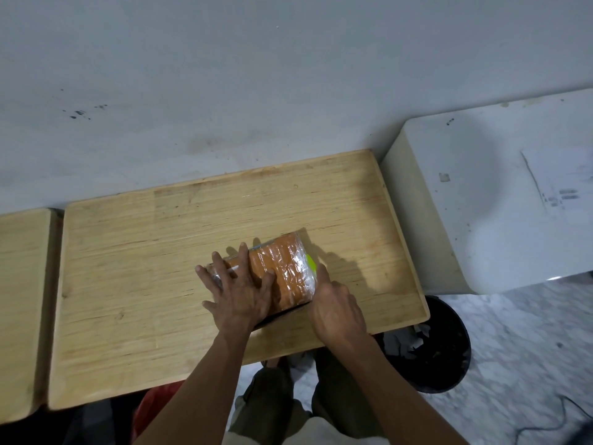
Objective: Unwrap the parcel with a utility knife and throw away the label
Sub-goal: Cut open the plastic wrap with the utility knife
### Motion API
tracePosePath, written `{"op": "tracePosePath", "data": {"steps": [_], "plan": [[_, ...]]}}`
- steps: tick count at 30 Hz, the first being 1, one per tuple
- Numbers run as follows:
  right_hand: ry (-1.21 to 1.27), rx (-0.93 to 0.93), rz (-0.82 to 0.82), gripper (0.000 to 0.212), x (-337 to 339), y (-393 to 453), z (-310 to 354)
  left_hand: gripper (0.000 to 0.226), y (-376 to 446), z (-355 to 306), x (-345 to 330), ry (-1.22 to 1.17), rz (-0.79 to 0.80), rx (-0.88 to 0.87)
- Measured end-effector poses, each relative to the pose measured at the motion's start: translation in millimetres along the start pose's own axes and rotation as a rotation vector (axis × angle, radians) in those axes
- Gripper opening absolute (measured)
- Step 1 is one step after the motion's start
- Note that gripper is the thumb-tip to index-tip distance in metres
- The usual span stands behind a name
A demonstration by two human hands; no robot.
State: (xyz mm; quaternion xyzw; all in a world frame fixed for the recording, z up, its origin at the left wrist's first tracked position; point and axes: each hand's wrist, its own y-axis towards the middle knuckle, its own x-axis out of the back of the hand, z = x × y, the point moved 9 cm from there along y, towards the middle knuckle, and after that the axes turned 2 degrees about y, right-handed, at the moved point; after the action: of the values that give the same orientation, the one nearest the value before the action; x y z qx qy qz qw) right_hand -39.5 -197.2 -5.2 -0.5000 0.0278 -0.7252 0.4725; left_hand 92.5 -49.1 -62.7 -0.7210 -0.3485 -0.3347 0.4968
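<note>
An orange parcel (288, 271) wrapped in clear plastic lies on the wooden table (144, 268), right of its middle. My left hand (239, 290) presses flat on the parcel's left part with its fingers spread. My right hand (335, 308) is curled at the parcel's right side, index finger stretched along that edge. A yellow-green piece (310, 263), seemingly the utility knife, shows just beyond that fingertip against the wrap; the rest of it is hidden by my hand. I see no label on the parcel.
A black bin (449, 354) with crumpled paper stands on the floor under the table's right front corner. A white cabinet (465, 203) with a printed sheet (558, 187) on top is at the right. A second wooden table (22, 300) adjoins on the left. The wall is right behind.
</note>
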Motion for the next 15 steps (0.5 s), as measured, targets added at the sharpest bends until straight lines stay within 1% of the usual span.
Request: {"op": "tracePosePath", "data": {"steps": [7, 15], "plan": [[0.018, -0.009, 0.008, 0.061, -7, -12, -11, 0.083, 0, 0, 0, -0.004, 0.011, -0.013], [0.006, 0.003, 0.013, 0.057, -12, -21, -19, 0.083, -1, 0, 1, -0.003, 0.015, -0.025]]}}
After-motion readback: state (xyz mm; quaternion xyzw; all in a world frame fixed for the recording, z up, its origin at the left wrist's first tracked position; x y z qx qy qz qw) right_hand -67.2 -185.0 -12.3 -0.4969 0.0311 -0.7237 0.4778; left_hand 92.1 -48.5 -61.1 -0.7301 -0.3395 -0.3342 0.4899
